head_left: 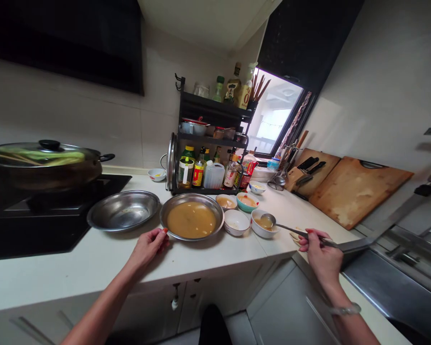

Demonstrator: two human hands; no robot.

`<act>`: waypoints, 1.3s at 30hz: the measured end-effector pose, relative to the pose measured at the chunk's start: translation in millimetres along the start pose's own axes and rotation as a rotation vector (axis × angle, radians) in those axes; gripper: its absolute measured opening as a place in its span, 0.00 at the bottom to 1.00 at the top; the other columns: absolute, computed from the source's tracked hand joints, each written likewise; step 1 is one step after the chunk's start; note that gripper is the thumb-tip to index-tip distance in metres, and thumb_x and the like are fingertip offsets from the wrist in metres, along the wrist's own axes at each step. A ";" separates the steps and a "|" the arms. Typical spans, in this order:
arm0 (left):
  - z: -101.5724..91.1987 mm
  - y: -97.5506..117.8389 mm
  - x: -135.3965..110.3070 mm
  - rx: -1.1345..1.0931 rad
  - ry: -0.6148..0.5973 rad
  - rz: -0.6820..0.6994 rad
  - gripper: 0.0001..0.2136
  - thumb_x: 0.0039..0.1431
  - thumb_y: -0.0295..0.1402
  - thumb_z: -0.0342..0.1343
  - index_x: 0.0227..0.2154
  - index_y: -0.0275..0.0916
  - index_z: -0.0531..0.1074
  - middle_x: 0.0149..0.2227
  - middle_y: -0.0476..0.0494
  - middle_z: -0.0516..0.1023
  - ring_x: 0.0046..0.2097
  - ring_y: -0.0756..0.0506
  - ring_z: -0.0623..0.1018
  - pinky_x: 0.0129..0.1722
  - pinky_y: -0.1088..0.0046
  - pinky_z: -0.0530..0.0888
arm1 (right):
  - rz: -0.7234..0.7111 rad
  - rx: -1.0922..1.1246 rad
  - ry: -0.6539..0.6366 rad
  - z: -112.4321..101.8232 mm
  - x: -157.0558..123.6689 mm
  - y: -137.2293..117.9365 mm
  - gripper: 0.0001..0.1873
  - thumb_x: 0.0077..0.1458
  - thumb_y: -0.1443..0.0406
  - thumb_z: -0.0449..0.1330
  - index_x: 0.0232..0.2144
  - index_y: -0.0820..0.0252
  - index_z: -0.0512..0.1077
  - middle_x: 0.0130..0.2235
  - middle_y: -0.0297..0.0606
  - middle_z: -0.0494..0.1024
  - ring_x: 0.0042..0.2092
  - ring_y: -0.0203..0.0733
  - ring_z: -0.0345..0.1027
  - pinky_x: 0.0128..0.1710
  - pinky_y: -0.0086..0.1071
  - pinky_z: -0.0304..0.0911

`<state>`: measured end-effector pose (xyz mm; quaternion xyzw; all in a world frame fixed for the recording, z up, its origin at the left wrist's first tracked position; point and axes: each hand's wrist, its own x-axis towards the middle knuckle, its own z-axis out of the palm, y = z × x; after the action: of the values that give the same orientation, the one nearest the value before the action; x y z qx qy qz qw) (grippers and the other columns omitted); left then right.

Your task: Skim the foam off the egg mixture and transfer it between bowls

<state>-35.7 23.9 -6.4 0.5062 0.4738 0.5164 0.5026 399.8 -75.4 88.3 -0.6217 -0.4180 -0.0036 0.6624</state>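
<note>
My left hand (pixel 149 245) rests on the white counter (pixel 93 261) with its fingers curled against the near rim of a steel bowl (pixel 191 216) filled with yellow-brown soup. My right hand (pixel 320 250) is closed on the handle of a metal ladle (pixel 290 229). The ladle's cup sits over a small white bowl (pixel 263 224) that holds some of the same soup. An empty small white bowl (pixel 236 222) stands between the two soup bowls.
An empty steel bowl (pixel 124 210) lies left of the soup. A lidded wok (pixel 43 163) with greens sits on the black hob. Behind stand a bottle rack (pixel 208 143), small sauce bowls (pixel 247 201), cutting boards (pixel 355 189) and a sink (pixel 398 282) at right.
</note>
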 end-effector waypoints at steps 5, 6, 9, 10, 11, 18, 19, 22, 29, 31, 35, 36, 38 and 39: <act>1.2 3.5 -1.9 0.004 0.003 -0.008 0.22 0.45 0.54 0.56 0.20 0.37 0.69 0.18 0.49 0.71 0.20 0.51 0.66 0.21 0.76 0.61 | -0.313 -0.140 -0.124 -3.9 -16.8 -4.4 0.15 0.54 0.54 0.56 0.35 0.59 0.73 0.26 0.35 0.75 0.22 0.36 0.68 0.24 0.32 0.67; 1.5 4.2 -2.3 0.007 0.004 -0.009 0.22 0.46 0.54 0.56 0.20 0.37 0.69 0.18 0.49 0.71 0.20 0.52 0.66 0.20 0.77 0.61 | -0.363 -0.125 -0.152 -2.4 -19.9 -8.4 0.14 0.54 0.56 0.57 0.35 0.58 0.74 0.29 0.36 0.76 0.23 0.36 0.69 0.26 0.33 0.68; 2.2 6.2 -3.6 0.005 0.006 -0.005 0.22 0.46 0.54 0.56 0.20 0.37 0.69 0.18 0.49 0.71 0.20 0.52 0.65 0.20 0.77 0.60 | -0.408 0.001 -0.185 9.9 -30.6 -26.4 0.10 0.53 0.58 0.58 0.35 0.56 0.74 0.31 0.36 0.75 0.25 0.36 0.69 0.26 0.32 0.68; 2.4 6.7 -3.9 0.003 0.005 -0.005 0.22 0.46 0.54 0.56 0.20 0.37 0.69 0.18 0.49 0.71 0.20 0.52 0.65 0.20 0.77 0.60 | -0.387 0.067 -0.180 16.9 -34.9 -33.2 0.10 0.54 0.58 0.58 0.35 0.56 0.74 0.30 0.35 0.75 0.24 0.35 0.68 0.25 0.32 0.68; 2.5 7.0 -4.1 0.000 0.004 -0.005 0.22 0.46 0.54 0.56 0.20 0.37 0.69 0.18 0.49 0.71 0.20 0.52 0.65 0.20 0.77 0.60 | -0.354 0.130 -0.181 25.1 -39.7 -39.7 0.10 0.55 0.59 0.58 0.36 0.56 0.73 0.27 0.33 0.74 0.22 0.34 0.66 0.24 0.32 0.67; 2.4 3.4 -2.2 -0.013 -0.002 0.002 0.22 0.48 0.54 0.56 0.21 0.36 0.69 0.18 0.48 0.71 0.20 0.53 0.65 0.20 0.77 0.60 | -0.223 0.399 -0.394 99.6 -75.7 -55.0 0.10 0.57 0.59 0.57 0.35 0.58 0.73 0.25 0.31 0.72 0.20 0.32 0.65 0.19 0.27 0.64; 2.5 3.1 -2.0 -0.014 -0.002 0.006 0.22 0.48 0.54 0.56 0.21 0.36 0.69 0.18 0.48 0.71 0.20 0.53 0.65 0.20 0.77 0.60 | -0.221 0.410 -0.430 109.7 -79.9 -53.5 0.11 0.57 0.58 0.57 0.36 0.59 0.73 0.25 0.31 0.71 0.20 0.32 0.65 0.19 0.27 0.64; 2.7 3.1 -1.6 -0.003 -0.003 0.021 0.23 0.47 0.55 0.55 0.21 0.35 0.69 0.18 0.48 0.71 0.20 0.52 0.64 0.20 0.77 0.60 | -0.191 0.403 -0.516 135.4 -90.8 -48.0 0.14 0.57 0.55 0.56 0.36 0.59 0.72 0.25 0.32 0.72 0.20 0.31 0.64 0.18 0.26 0.64; 2.2 3.2 -2.0 0.010 -0.003 0.013 0.23 0.48 0.55 0.55 0.21 0.36 0.68 0.18 0.47 0.72 0.20 0.52 0.64 0.20 0.77 0.59 | 0.024 0.422 -0.615 161.7 -104.0 -43.7 0.18 0.55 0.52 0.56 0.36 0.61 0.71 0.19 0.29 0.70 0.17 0.31 0.64 0.19 0.26 0.64; 2.2 3.4 -2.3 0.006 -0.008 0.015 0.23 0.48 0.54 0.55 0.20 0.36 0.68 0.18 0.48 0.72 0.19 0.52 0.64 0.20 0.77 0.59 | 0.143 0.458 -0.555 161.7 -100.2 -45.1 0.19 0.53 0.50 0.58 0.33 0.62 0.70 0.18 0.30 0.71 0.16 0.32 0.64 0.17 0.25 0.62; 2.5 4.0 -2.7 -0.007 -0.016 0.016 0.22 0.49 0.54 0.55 0.21 0.36 0.69 0.19 0.47 0.72 0.20 0.53 0.64 0.20 0.77 0.60 | 0.318 0.560 -0.415 155.4 -87.3 -48.6 0.19 0.46 0.52 0.63 0.30 0.62 0.68 0.19 0.33 0.73 0.17 0.33 0.64 0.13 0.23 0.58; 2.5 4.0 -2.6 -0.008 -0.015 0.013 0.22 0.48 0.54 0.55 0.21 0.36 0.69 0.19 0.47 0.72 0.20 0.53 0.64 0.20 0.77 0.60 | 0.340 0.581 -0.393 152.7 -84.1 -49.5 0.19 0.44 0.53 0.64 0.29 0.62 0.68 0.19 0.34 0.74 0.17 0.33 0.64 0.13 0.23 0.58; 2.3 3.6 -2.3 -0.006 -0.013 0.009 0.22 0.48 0.54 0.55 0.21 0.36 0.69 0.19 0.47 0.72 0.20 0.53 0.64 0.20 0.77 0.60 | 0.368 0.606 -0.362 146.4 -78.6 -51.5 0.18 0.42 0.54 0.66 0.28 0.62 0.68 0.19 0.34 0.73 0.17 0.33 0.64 0.13 0.23 0.57; 2.1 3.3 -2.1 -0.007 -0.012 0.009 0.22 0.48 0.54 0.55 0.21 0.36 0.69 0.19 0.48 0.72 0.20 0.53 0.64 0.20 0.77 0.60 | 0.377 0.613 -0.349 143.0 -76.1 -52.4 0.18 0.41 0.55 0.66 0.28 0.63 0.69 0.18 0.33 0.73 0.17 0.33 0.64 0.13 0.23 0.57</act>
<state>-33.7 21.6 -3.1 0.5095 0.4666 0.5174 0.5050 244.2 -8.3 71.4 -0.4523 -0.3846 0.3487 0.7252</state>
